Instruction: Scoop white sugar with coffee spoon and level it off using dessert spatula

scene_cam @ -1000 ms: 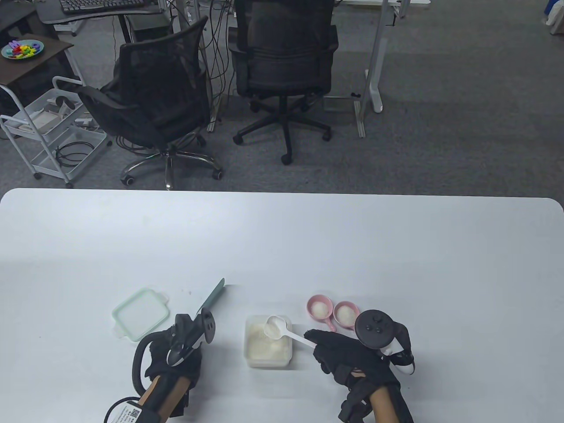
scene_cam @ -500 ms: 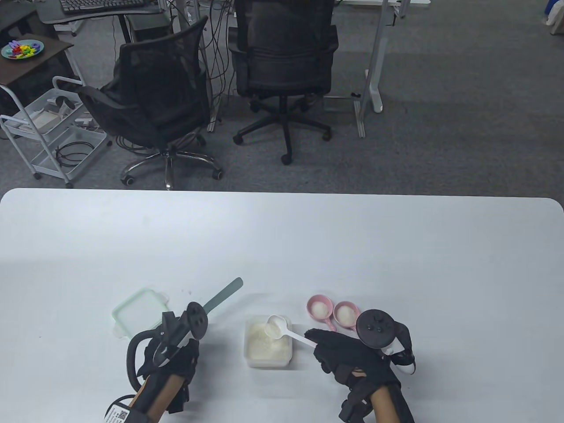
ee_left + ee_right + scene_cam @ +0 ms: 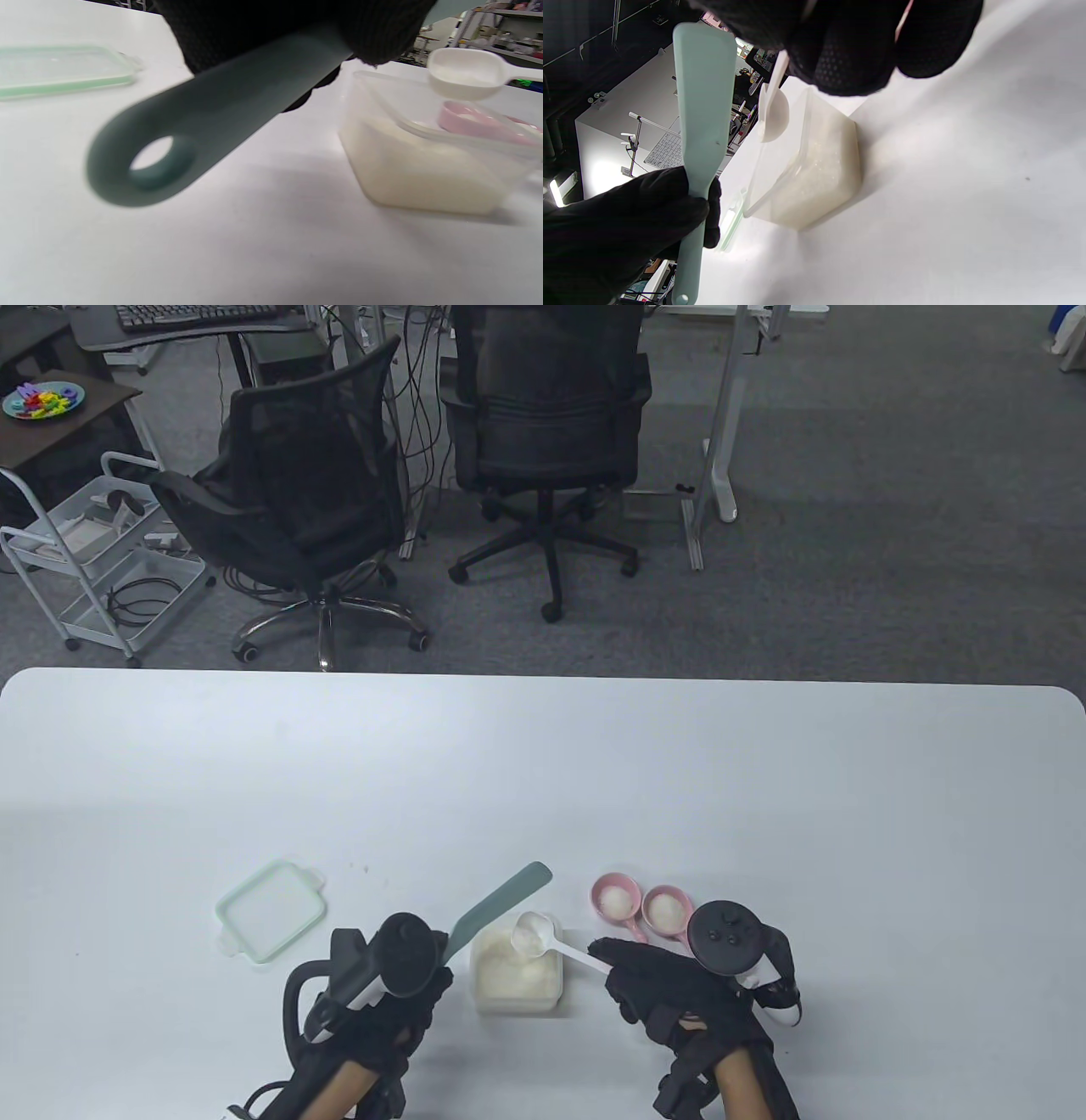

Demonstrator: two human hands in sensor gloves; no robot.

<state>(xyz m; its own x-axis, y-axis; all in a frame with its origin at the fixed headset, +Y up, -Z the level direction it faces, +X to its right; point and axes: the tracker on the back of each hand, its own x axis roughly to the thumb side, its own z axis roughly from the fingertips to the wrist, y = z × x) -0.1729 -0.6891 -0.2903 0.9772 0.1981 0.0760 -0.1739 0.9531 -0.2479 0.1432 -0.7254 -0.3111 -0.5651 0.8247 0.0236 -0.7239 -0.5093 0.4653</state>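
Spoon [image 3: 533, 934], bowl filled with sugar, is held above the far right corner of the sugar tub [image 3: 517, 975]; its handle is pinched by the right hand [image 3: 670, 993] fingers. Spatula [image 3: 501, 903] is gripped at the handle by the left hand [image 3: 386, 1010], blade raised, angled up-right, just left of the spoon bowl. Lid [image 3: 271, 909] lies on the table [image 3: 543, 780] left of the tub; two pink dishes [image 3: 640, 906] lie to the right.

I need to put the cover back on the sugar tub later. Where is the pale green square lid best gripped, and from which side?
Probably at the small tab on the pale green square lid, at its near-left corner. It lies flat on the white table, so the edges offer little purchase, while the tab juts out. The left hand is nearest, though it holds the grey-green spatula.
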